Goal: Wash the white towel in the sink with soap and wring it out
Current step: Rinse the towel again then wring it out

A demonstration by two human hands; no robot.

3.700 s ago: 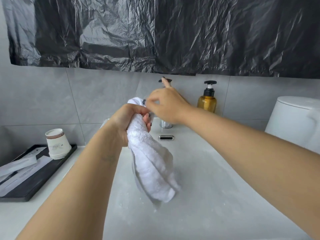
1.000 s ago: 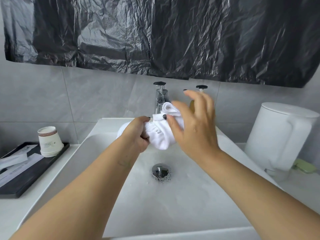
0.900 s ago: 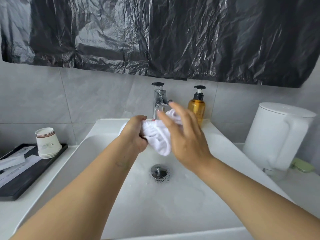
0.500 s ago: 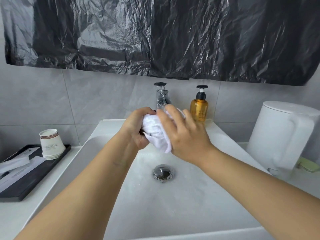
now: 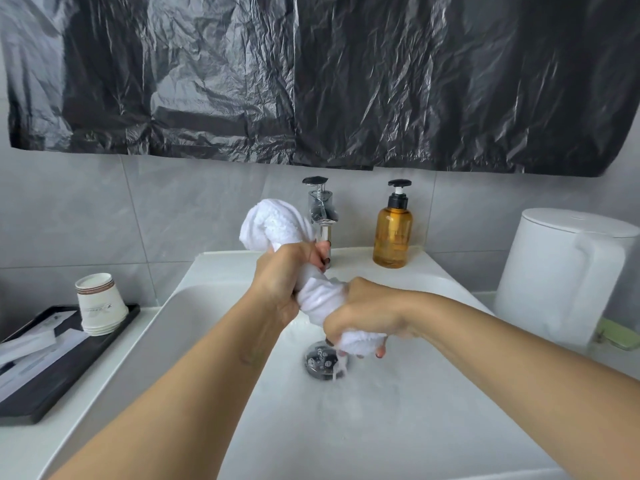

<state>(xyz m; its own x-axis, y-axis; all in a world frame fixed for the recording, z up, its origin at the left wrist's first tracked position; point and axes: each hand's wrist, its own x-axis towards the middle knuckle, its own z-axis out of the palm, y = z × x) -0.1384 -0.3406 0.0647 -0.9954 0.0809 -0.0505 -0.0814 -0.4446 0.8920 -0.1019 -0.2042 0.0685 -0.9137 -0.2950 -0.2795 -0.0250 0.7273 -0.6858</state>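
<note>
White porcelain fills the head view: the sink (image 5: 398,427) is a wide sloped basin whose bare floor spreads broad on every side of the chrome drain (image 5: 323,362). The sink's back ledge carries the chrome faucet (image 5: 321,211) behind the drain and, just right of the faucet, an amber soap pump bottle (image 5: 393,233). Left of the sink the table (image 5: 24,441) holds a black tray (image 5: 59,368) with a stack of paper cups (image 5: 100,304) and flat white packets on it; the tray sits near the sink's left rim but apart from it. Right of the sink a white lidded kettle (image 5: 561,275) stands close to the rim, a small green object beside it. Crumpled black plastic sheeting (image 5: 311,77) hangs over the wall above the faucet.

The white towel (image 5: 318,299) is held in the air above the drain, twisted into a tight rope with spiral creases between the two hands. Its upper end bulges out in a soft terry lump in front of the faucet; its lower end pokes out under the right hand, and water trickles from it onto the drain. The left hand (image 5: 285,275) is clenched round the upper part of the twist, fingers fully wrapped. The right hand (image 5: 360,313) is clenched round the lower part, knuckles up, fingertips curled beneath.
</note>
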